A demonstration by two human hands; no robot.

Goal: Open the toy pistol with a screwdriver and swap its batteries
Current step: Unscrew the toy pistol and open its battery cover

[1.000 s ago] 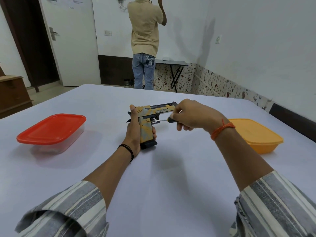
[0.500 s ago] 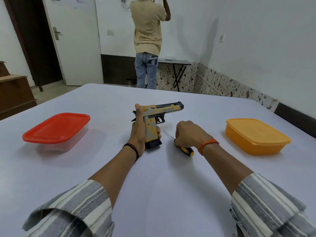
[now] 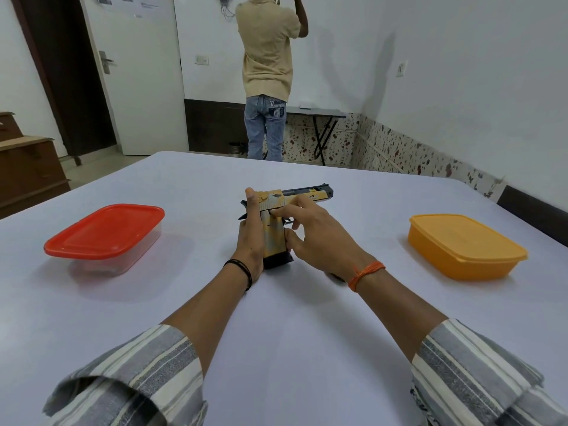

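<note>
standing upright on its magazine base at the middle of the white table, the toy pistol points its barrel to the right, yellow and tan with a dark slide top and a dark eagle mark on the slide. small dark print runs along the slide near the muzzle; it is too small to read. the left hand grips the back of the pistol's handle, thumb raised along the rear of the slide and fingers wrapped around the far side. the right hand is at the pistol's near side with fingers loosely spread: the index fingertip touches the frame just above the handle, the thumb rests against the front of the handle, and it holds nothing. a dark tip showing on the table just under the right wrist may be the screwdriver; too little is visible to be sure. a clear container with a red lid sits well to the left of the pistol, an orange lidded container well to the right. beyond the table a person in a beige shirt and jeans stands facing the wall; the pattern on a back pocket is not legible. papers on the white door are also unreadable.
</note>
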